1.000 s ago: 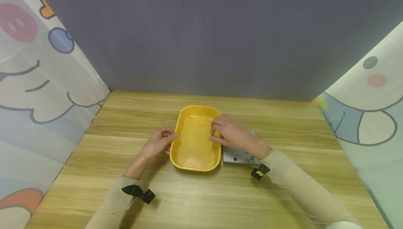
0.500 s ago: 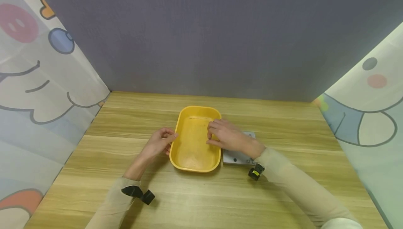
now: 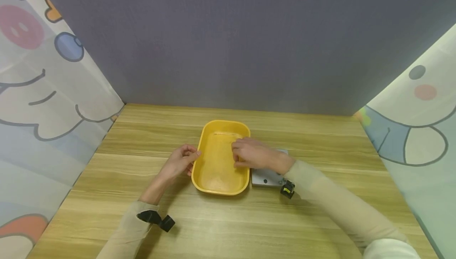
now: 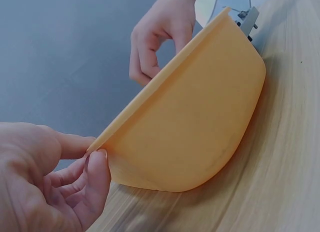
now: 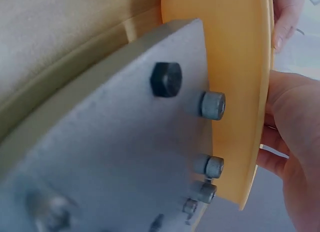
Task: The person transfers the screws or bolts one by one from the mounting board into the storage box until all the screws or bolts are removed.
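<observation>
My left hand (image 3: 181,159) pinches the left rim of a yellow plastic tray (image 3: 217,192) between thumb and fingers; the left wrist view shows the thumb and fingertips meeting at the rim. My right hand (image 3: 251,154) reaches over the tray's right rim, its fingers bent downward inside. The tray wall covers those fingertips in both wrist views, so I cannot tell whether they hold anything. Just right of the tray lies a grey metal plate (image 5: 115,127), partly under my right forearm. From its face stand a black hex bolt (image 5: 167,79) and several socket-head screws (image 5: 213,106).
The tray and plate lie side by side on a wood-grain table (image 3: 213,227). A dark grey panel (image 3: 235,45) rises at the back edge. Cartoon-printed curtains (image 3: 50,93) hang at both sides. Each wrist carries a small black camera (image 3: 167,223).
My right hand has moved a little left and toward me over the tray. A small dark piece seen between its thumb and finger a second ago no longer shows. The left hand stays put.
</observation>
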Motion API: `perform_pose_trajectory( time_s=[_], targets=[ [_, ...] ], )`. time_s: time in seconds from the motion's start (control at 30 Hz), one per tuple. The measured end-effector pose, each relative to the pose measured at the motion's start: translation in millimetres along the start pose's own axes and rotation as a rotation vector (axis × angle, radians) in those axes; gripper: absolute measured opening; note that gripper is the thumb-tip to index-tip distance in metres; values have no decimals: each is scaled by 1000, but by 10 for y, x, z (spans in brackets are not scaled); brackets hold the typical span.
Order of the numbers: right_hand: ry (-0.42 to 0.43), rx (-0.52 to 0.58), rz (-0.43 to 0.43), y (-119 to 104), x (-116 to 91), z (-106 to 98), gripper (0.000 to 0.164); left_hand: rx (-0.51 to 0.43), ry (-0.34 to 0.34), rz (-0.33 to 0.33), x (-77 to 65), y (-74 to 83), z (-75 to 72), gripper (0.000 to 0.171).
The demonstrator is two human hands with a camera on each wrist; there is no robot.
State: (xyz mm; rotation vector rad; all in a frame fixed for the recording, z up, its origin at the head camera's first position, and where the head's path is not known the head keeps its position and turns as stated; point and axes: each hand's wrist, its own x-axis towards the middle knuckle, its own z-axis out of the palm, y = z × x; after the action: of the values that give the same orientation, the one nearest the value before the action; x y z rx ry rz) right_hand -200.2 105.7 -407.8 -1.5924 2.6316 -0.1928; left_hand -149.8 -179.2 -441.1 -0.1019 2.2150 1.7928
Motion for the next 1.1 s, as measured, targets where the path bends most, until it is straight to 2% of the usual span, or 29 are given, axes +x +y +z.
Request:
perform_pose_trajectory(
  time_s=[0.23,0.5,1.1],
  targets=[
    [-106,-70,-61,-22,87,-8,16,8,-9,10,5,-12,-6,33],
    [-173,-167,-116,-57,171,34,24,10,-2,1,3,-21,-2,29],
    [-227,-274,-138,-149,239,1,17,3,-14,7,15,-12,-6,30]
  ],
)
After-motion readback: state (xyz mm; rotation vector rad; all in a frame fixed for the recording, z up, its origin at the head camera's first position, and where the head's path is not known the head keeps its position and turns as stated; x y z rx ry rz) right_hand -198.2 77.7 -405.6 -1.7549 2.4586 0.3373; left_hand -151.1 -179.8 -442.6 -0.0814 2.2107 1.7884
